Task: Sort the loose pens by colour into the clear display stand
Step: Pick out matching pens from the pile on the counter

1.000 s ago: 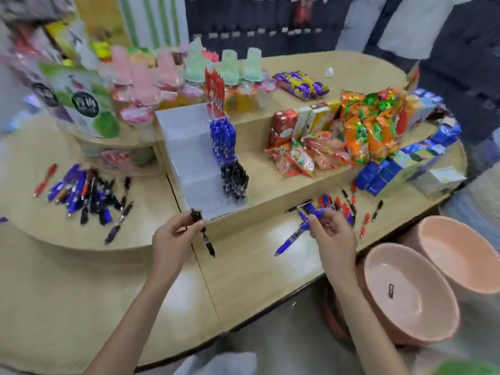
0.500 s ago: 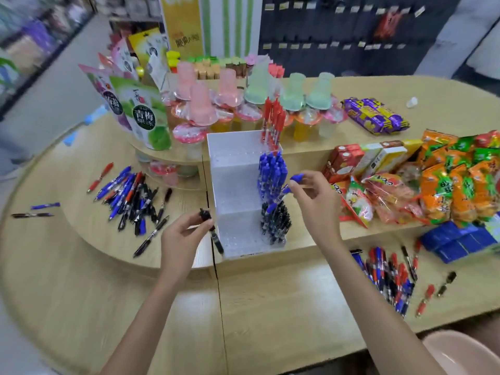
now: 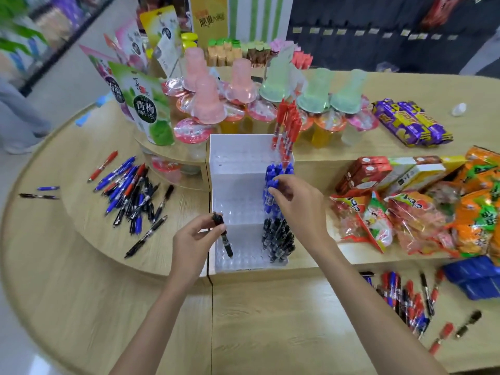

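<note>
Right hand [image 3: 297, 205] lower, pinching blue pen [image 3: 268, 203] amid others [image 3: 280, 169]; left hand [image 3: 193, 239] pinching black pen [image 3: 226, 243].

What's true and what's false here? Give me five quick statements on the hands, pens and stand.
1. The left hand holds a black pen. True.
2. The red pens stand on the lowest tier of the stand. False: they are on the top tier, and the black pens are on the lowest.
3. The right hand pinches a blue pen at the middle tier. True.
4. Every pen is sorted. False: a left pile and a right pile lie loose on the table.
5. The held black pen points tip up. False: its tip points down, at the lowest tier.
</note>
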